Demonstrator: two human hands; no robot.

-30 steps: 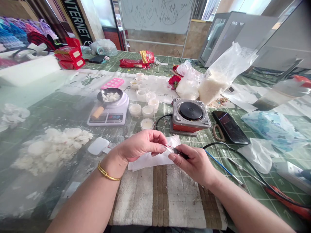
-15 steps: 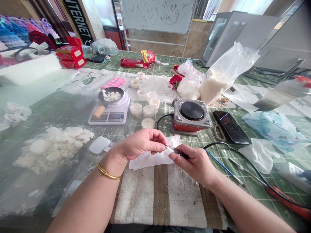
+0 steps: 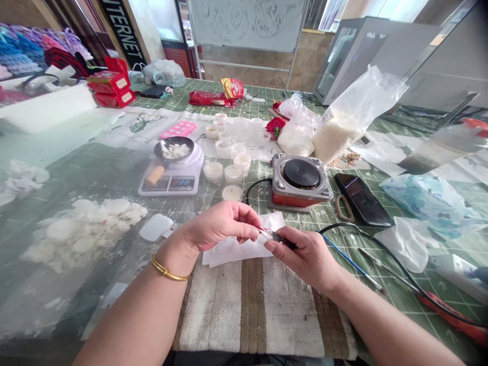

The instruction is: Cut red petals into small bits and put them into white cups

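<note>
Whiteboard [image 3: 244, 28] beyond green tablecloth [image 3: 313, 219]; left grip [image 3: 221, 226] around red bit [image 3: 262, 230], right grip [image 3: 310, 256] around knife [image 3: 271, 235]

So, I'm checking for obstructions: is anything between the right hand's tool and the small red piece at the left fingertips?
Nothing visible: the tool reaches up to the red piece in the left hand. The white paper lies beneath, not between.

Green gridded tbl [image 3: 301, 220] carries hot plate [image 3: 301, 174] w/ phone [image 3: 364, 200] just R of it, cups [image 3: 233, 174] & scale [image 3: 195, 170] L, striped mat [image 3: 217, 310] in front, red pkt [image 3: 210, 98] behind-L.
</note>
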